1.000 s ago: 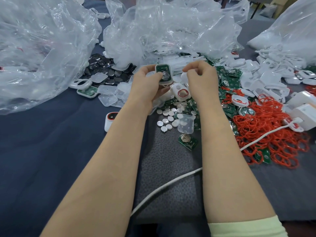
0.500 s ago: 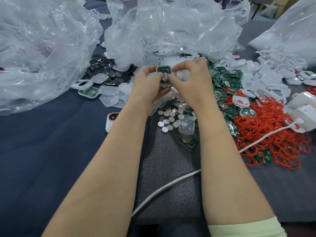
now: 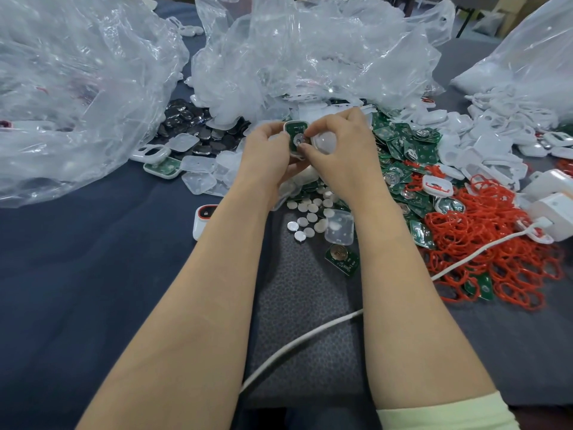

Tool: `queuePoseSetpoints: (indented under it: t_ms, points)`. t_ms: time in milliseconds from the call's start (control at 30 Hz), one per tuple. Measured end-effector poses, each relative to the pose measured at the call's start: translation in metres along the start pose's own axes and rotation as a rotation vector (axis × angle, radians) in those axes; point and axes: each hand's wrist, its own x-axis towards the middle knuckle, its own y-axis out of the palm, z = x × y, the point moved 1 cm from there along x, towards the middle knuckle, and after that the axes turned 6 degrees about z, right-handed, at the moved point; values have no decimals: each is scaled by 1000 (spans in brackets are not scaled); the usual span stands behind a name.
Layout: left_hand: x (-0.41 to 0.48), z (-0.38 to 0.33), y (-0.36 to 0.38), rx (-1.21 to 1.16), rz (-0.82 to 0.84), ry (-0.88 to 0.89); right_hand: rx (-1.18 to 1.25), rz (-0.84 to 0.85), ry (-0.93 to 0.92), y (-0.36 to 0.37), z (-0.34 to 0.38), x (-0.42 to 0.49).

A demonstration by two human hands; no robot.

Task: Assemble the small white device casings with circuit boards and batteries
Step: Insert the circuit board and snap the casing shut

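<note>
**Seating a coin cell in the board, centre of the frame, just above the middle**

The left hand (image 3: 266, 150) grips the casing (image 3: 289, 125) with curled fingers, and the green board (image 3: 294, 130) faces up. The right hand (image 3: 344, 150) is nearly closed. Its thumb and forefinger pinch at the round cell (image 3: 298, 139) on the board, and a clear lid (image 3: 324, 141) seems tucked under its other fingers. To do this well, I judge the casing should be held firm and level and the cell pushed in flat rather than from one edge. It should sit flush before the lid goes on. Whether the cell is fully home cannot be told. More cells, the spares (image 3: 307, 217), lie below the hands, and loose boards (image 3: 400, 141) lie to the right.
</note>
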Motion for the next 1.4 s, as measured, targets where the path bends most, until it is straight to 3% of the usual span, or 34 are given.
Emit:
queuePoseSetpoints:
  t_ms: [567, 800, 900, 1033, 1200, 1400]
  points:
    - [0, 2, -2, 21, -33, 19, 15, 28, 39, 1, 3, -3]
    - [2, 1, -5, 56, -76, 32, 269, -57, 188, -12, 4, -3]
    - [2, 2, -4, 66, -70, 37, 203, -66, 214, -10, 0, -2]
    - [2, 1, -4, 33, -57, 26, 57, 52, 275, 0, -7, -1]
    - [1, 0, -3, 0, -48, 9, -12, -73, 161, -5, 1, -3]
    - [2, 0, -4, -24, -31, 25, 28, 55, 2, -1, 11, -4]
